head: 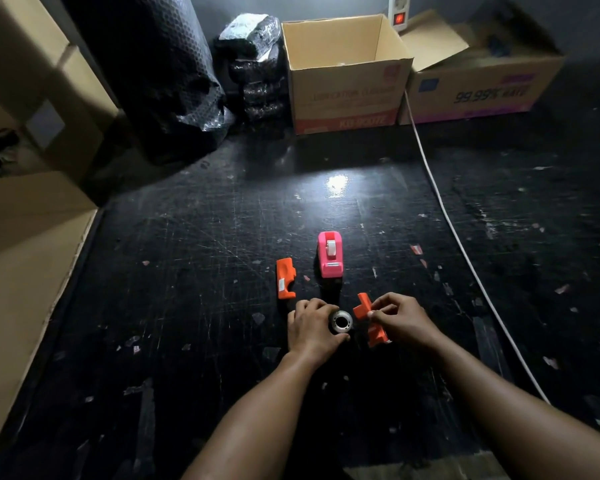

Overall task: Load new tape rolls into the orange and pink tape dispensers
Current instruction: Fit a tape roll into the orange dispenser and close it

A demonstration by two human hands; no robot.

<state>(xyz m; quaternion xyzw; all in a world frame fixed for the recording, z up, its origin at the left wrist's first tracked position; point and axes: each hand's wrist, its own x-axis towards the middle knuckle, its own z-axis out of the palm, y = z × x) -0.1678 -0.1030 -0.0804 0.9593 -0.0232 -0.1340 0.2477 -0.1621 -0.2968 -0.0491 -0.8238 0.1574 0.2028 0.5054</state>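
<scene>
Fingers of my left hand [311, 332] curl around a clear tape roll [340, 321], its hole facing up. Left of that, one orange dispenser half [286, 278] lies on the scratched black table [194, 271]. Beyond sits the pink dispenser [330, 254], roll inside. My right hand [400, 322] pinches the other orange half [369, 318].

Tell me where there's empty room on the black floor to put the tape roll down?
Bare black floor lies left of the loose orange dispenser piece, and between the pink tape dispenser and the open cardboard box. It's crowded around both hands.
</scene>
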